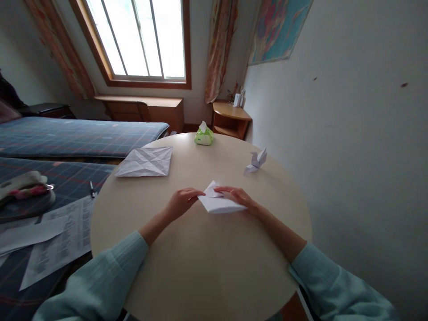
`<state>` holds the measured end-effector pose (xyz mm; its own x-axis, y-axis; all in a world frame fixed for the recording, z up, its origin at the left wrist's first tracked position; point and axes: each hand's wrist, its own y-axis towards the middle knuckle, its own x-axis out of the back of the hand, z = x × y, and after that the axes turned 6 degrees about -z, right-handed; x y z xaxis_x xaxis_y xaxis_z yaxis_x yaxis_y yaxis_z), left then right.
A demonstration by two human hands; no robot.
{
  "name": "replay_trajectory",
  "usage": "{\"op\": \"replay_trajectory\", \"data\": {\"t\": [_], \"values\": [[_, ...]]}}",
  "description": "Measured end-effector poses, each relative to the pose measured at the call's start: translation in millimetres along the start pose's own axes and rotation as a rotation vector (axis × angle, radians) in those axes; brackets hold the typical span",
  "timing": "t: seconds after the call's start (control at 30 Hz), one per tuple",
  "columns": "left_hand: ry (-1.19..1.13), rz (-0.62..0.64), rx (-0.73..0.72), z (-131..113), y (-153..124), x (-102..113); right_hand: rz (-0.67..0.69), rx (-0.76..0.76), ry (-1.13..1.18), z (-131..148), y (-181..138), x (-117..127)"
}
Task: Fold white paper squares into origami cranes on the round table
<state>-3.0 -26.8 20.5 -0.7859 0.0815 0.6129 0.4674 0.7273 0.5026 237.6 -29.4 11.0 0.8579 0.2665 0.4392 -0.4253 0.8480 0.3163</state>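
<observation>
A partly folded sheet of white paper (220,205) lies on the round table in front of me, with a pointed flap standing up at its far side. My left hand (185,199) pinches the paper's left corner between thumb and fingers. Over the right part of the sheet is my right hand (237,196), its fingertips pressing the flap and its thumb side by the right edge. Farther back to the right stands a finished white paper crane (257,160). A creased, flattened white sheet (147,161) rests at the table's far left.
A green tissue pack (203,135) sits at the far edge of the round table (200,267). Left of the table, printed sheets (63,236) and a pen (92,189) lie on a plaid bed (80,171). The wall (351,156) runs close on the right.
</observation>
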Motion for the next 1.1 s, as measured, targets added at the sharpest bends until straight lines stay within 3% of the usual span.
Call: {"op": "replay_trajectory", "data": {"t": [0.07, 0.13, 0.2, 0.27, 0.37, 0.6, 0.73, 0.87, 0.97, 1.1], "values": [[-0.146, -0.164, 0.18, -7, 3, 3, -0.025, -0.049, 0.172, 2, 1, 3], [-0.344, -0.236, 0.366, -10, 7, 4, -0.014, -0.13, 0.313, 3, 2, 4], [-0.511, -0.149, 0.522, -9, 10, 3, 0.044, -0.239, 0.419, 3, 3, 3], [-0.588, 0.046, 0.644, -3, 10, 0, 0.084, -0.36, 0.489, 1, 4, 2], [-0.592, 0.263, 0.771, 8, 6, -8, 0.034, -0.522, 0.535, -1, 3, -3], [-0.639, 0.272, 0.793, 25, 2, -18, -0.193, -0.549, 0.507, -4, 5, -4], [-0.656, 0.362, 0.746, 30, 1, -15, -0.11, -0.537, 0.432, -8, 3, 2], [-0.682, 0.174, 0.766, 32, 1, -17, 0.004, -0.529, 0.406, -9, 1, 3], [-0.772, 0.067, 0.803, 29, 2, -17, -0.077, -0.48, 0.459, -8, 2, -1], [-0.914, 0.013, 0.877, 24, 3, -12, -0.168, -0.483, 0.597, -7, 4, -5]]}}
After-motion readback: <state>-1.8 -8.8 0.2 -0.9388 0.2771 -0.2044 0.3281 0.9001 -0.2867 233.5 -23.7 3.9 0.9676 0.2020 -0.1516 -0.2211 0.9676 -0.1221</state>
